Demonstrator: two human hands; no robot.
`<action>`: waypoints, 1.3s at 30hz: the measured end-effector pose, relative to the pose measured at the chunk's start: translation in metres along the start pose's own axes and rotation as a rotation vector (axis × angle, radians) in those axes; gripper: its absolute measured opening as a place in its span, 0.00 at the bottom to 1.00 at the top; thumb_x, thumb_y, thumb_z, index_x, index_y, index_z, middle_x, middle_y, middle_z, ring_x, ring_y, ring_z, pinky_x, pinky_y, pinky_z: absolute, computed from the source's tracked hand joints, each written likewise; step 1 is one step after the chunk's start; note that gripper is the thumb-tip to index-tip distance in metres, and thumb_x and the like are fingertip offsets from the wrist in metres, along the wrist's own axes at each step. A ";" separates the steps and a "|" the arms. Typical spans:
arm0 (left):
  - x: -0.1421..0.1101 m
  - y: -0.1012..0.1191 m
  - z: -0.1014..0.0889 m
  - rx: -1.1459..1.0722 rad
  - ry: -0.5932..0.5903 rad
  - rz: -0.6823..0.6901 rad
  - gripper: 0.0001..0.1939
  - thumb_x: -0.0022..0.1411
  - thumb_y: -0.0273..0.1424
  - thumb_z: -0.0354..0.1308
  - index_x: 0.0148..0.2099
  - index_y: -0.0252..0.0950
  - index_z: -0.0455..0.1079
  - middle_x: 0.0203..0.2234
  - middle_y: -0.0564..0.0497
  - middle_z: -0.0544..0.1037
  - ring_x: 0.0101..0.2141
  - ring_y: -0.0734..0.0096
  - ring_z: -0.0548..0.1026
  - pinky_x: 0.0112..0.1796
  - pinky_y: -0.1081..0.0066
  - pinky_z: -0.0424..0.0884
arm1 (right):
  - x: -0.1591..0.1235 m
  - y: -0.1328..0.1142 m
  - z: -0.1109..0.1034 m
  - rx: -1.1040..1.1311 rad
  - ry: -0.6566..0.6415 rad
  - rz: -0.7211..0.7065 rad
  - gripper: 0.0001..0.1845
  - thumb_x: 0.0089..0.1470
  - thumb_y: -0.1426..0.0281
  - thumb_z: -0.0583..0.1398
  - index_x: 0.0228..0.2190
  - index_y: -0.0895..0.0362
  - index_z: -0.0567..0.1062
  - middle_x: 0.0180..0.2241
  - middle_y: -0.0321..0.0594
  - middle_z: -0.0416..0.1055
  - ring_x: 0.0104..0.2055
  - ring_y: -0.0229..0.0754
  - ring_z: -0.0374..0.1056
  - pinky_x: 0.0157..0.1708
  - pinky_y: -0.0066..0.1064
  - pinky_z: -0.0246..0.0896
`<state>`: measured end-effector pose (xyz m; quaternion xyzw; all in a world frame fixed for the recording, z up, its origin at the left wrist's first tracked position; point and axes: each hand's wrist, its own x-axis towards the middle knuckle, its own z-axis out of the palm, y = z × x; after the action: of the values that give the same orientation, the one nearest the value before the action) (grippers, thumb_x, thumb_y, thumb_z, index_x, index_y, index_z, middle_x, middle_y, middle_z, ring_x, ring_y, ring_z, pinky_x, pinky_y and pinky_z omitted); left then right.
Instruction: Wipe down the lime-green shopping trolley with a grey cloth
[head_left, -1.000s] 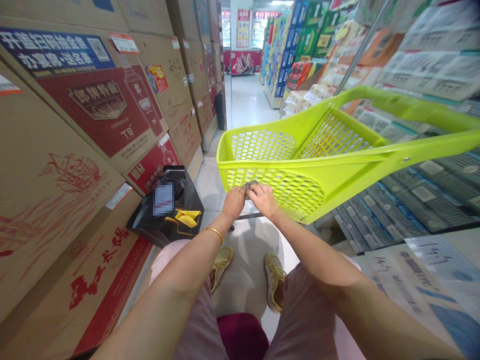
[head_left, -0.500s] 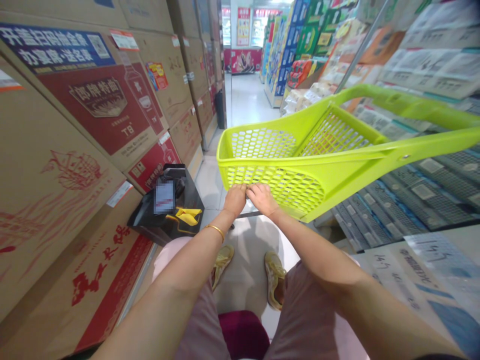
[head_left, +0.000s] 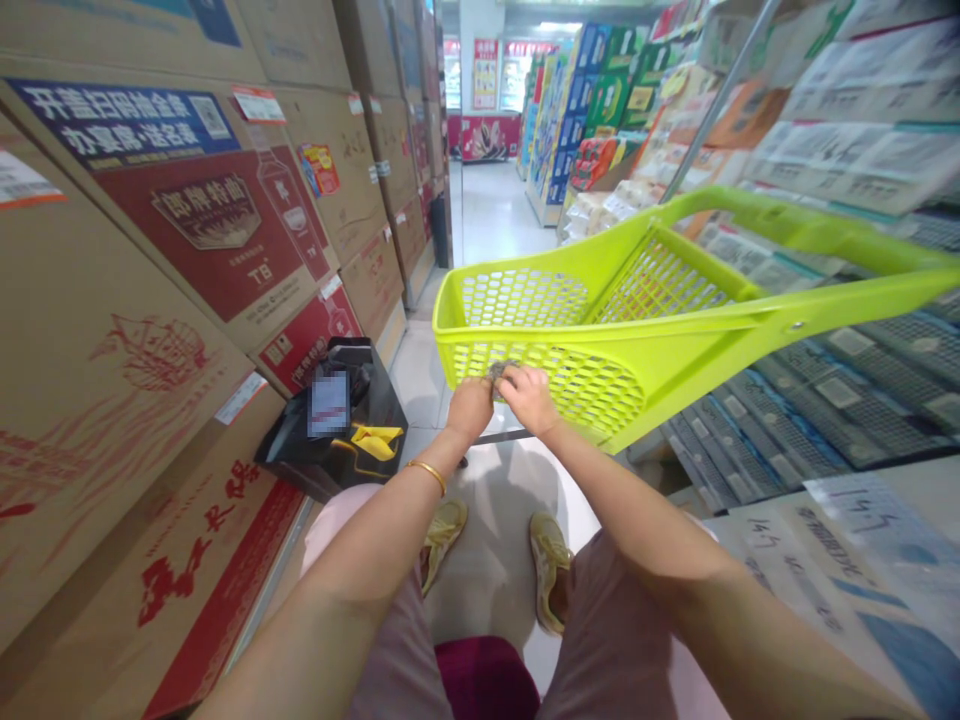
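Note:
A lime-green plastic shopping basket (head_left: 675,350) with a long handle (head_left: 817,235) stands tilted in front of me in a shop aisle. My left hand (head_left: 469,408) and my right hand (head_left: 529,398) meet at its near mesh wall, fingers curled. Between the fingertips sits a small grey thing (head_left: 496,372) pressed against the mesh; I cannot make out what it is. A gold bangle (head_left: 427,470) is on my left wrist. I am seated, with my knees and yellow shoes (head_left: 551,565) below.
Stacked cardboard cartons (head_left: 187,250) line the left side. A black bag (head_left: 337,415) with a yellow item lies on the floor beside them. Boxed goods on shelves (head_left: 825,130) fill the right. The tiled aisle (head_left: 487,210) runs ahead.
My view has tilted slightly, so the basket sits lower in frame. Both hands stay at the basket's near wall; the grey thing shows between the fingers again after being hidden.

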<state>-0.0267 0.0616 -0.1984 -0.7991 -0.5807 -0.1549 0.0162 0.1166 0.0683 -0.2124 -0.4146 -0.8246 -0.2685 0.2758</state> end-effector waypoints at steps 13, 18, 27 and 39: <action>-0.004 0.007 -0.026 -0.004 0.072 0.015 0.14 0.65 0.27 0.41 0.38 0.31 0.68 0.33 0.43 0.75 0.38 0.64 0.72 0.41 0.67 0.66 | -0.006 -0.003 -0.005 0.080 -0.088 -0.041 0.10 0.58 0.70 0.52 0.38 0.55 0.73 0.42 0.43 0.70 0.45 0.43 0.56 0.43 0.35 0.47; 0.002 0.009 -0.036 -0.045 0.142 0.033 0.13 0.65 0.27 0.42 0.44 0.32 0.68 0.35 0.44 0.76 0.39 0.65 0.72 0.43 0.67 0.66 | 0.023 0.005 -0.029 0.078 0.100 0.090 0.11 0.57 0.69 0.53 0.36 0.53 0.75 0.39 0.42 0.69 0.43 0.43 0.56 0.43 0.35 0.47; 0.014 0.016 -0.017 -0.146 0.125 -0.019 0.13 0.63 0.25 0.42 0.43 0.30 0.67 0.35 0.42 0.76 0.38 0.65 0.72 0.42 0.66 0.67 | 0.036 0.013 -0.026 0.041 0.161 0.135 0.11 0.57 0.68 0.53 0.37 0.50 0.75 0.40 0.40 0.68 0.43 0.43 0.56 0.43 0.35 0.49; 0.016 0.013 -0.013 -0.106 0.196 -0.004 0.16 0.67 0.28 0.37 0.37 0.32 0.66 0.31 0.44 0.74 0.37 0.65 0.71 0.42 0.66 0.65 | -0.016 0.001 0.009 0.034 -0.166 -0.032 0.09 0.58 0.71 0.54 0.36 0.54 0.74 0.42 0.43 0.69 0.44 0.42 0.57 0.41 0.35 0.48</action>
<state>-0.0133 0.0699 -0.1793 -0.7788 -0.5688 -0.2628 0.0303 0.1234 0.0666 -0.2297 -0.4175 -0.8556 -0.2235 0.2091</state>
